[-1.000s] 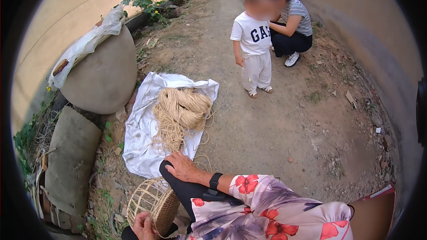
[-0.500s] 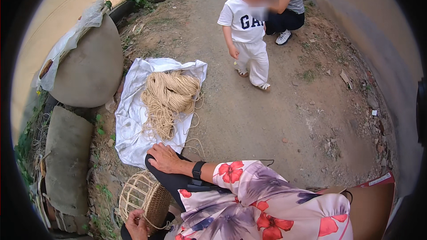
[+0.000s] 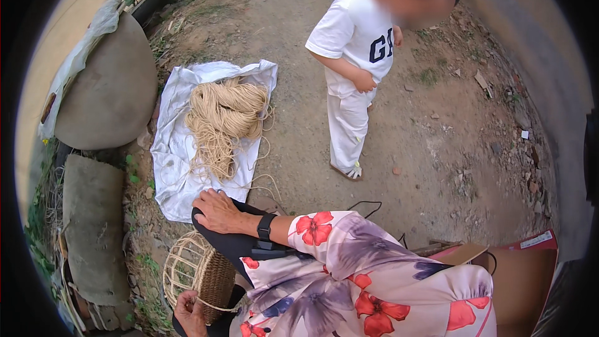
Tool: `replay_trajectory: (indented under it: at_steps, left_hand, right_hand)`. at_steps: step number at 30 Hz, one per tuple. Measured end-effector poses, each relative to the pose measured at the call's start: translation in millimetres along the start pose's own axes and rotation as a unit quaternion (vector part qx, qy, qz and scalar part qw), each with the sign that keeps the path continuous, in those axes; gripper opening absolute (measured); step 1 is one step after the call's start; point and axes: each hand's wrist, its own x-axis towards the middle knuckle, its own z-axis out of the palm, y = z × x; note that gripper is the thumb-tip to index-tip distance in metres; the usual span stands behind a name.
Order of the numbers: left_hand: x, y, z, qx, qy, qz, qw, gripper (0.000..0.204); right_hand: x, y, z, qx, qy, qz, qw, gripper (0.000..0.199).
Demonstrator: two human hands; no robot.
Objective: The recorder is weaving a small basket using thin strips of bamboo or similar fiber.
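Observation:
A partly woven basket (image 3: 215, 274) of tan cord stands against my leg at the lower left, with an open lattice of pale ribs on one side. At its lower edge my left hand (image 3: 190, 312) is closed, pinching a strand of tan cord (image 3: 218, 308) that runs rightward from the fingers. My right hand (image 3: 219, 211) lies flat over my dark-trousered knee, fingers stretched out and holding nothing. Beyond the knee, a large bundle of tan cord (image 3: 228, 112) rests on a white woven sheet (image 3: 168, 162), with loose strands trailing towards me.
A child in white (image 3: 349, 43) stands on the dirt path (image 3: 287, 87). Behind, another person is partly visible. Along the left lie a grey rounded slab (image 3: 109, 87) and a curved grey piece (image 3: 93, 228). An open cardboard box (image 3: 524, 281) is at lower right.
The child has come nearer and turned rightward. The crouching person is now mostly out of view. The cord bundle and sheet appear slightly higher and further left. My hands keep their places.

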Motion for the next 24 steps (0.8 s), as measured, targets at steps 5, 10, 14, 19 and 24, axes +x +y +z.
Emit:
replay_trajectory:
  at_steps: [5, 10, 14, 19, 24]
  left_hand:
    - [3, -8, 2, 0.01, 0.018, 0.021, 1.0, 0.019]
    - [0, -5, 8, 0.014, 0.041, 0.02, 0.999, 0.018]
    - [1, -16, -2, 0.072, 0.007, 0.025, 0.997, 0.024]
    - [-15, 29, 18, 0.128, 0.056, 0.026, 0.99, 0.031]
    - [-17, 36, 17, 0.164, 0.051, 0.04, 0.984, 0.031]
  right_hand:
    - [3, 0, -1, 0.0, -0.007, 0.005, 1.0, 0.031]
    - [1, 0, -1, -0.003, -0.005, -0.003, 1.0, 0.031]
    - [1, -1, 0, 0.0, 0.002, -0.006, 1.0, 0.03]
    - [-1, -1, 1, -0.004, -0.006, -0.002, 1.0, 0.031]
    - [0, -3, -1, -0.005, -0.01, -0.001, 1.0, 0.031]
